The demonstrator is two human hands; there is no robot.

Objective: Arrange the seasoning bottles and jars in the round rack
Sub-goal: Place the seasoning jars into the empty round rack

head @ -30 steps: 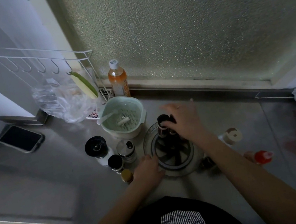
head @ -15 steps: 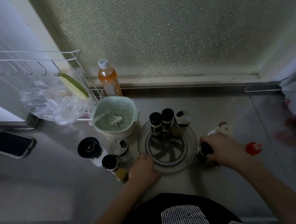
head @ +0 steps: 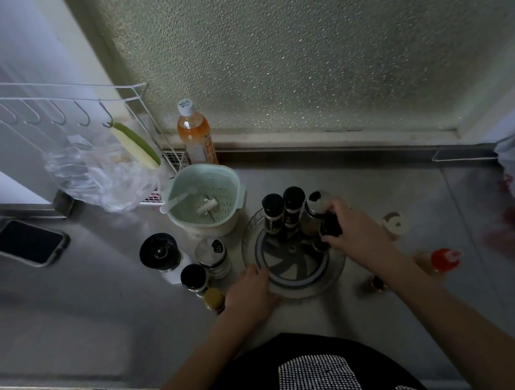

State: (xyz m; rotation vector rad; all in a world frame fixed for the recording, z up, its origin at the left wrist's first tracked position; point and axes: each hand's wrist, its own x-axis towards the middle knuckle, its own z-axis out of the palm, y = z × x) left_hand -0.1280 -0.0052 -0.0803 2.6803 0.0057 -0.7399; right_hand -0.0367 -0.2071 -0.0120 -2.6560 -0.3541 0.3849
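Right hand (head: pixel 354 237): closed around a dark-capped bottle (head: pixel 330 227), held over the right side of the round rack (head: pixel 335 270), just beside the shaker (head: pixel 317 209) already seated there. Left hand (head: pixel 251 292): laid on the rack's near-left rim, fingers curled over the edge, nothing carried; the rack is judged to be steadied by it. Step in hand: the bottle is best lowered upright into the free place to the right of the shaker, without its neighbour being nudged, and the rim kept braced until release. Seated at the rack's far side: two black-capped bottles (head: pixel 283 206). Waiting left of the rack: a grinder (head: pixel 159 252), a glass shaker (head: pixel 212 254), a black-lidded jar (head: pixel 194 277), a yellow-lidded jar (head: pixel 214 299). Right of the rack: a white-capped item (head: pixel 396 225), a red-capped bottle (head: pixel 445 259), a small bottle (head: pixel 376 284) partly hidden by the forearm. Behind the rack's left side: a green strainer bowl (head: pixel 238 191), close enough to crowd reaches from that side.
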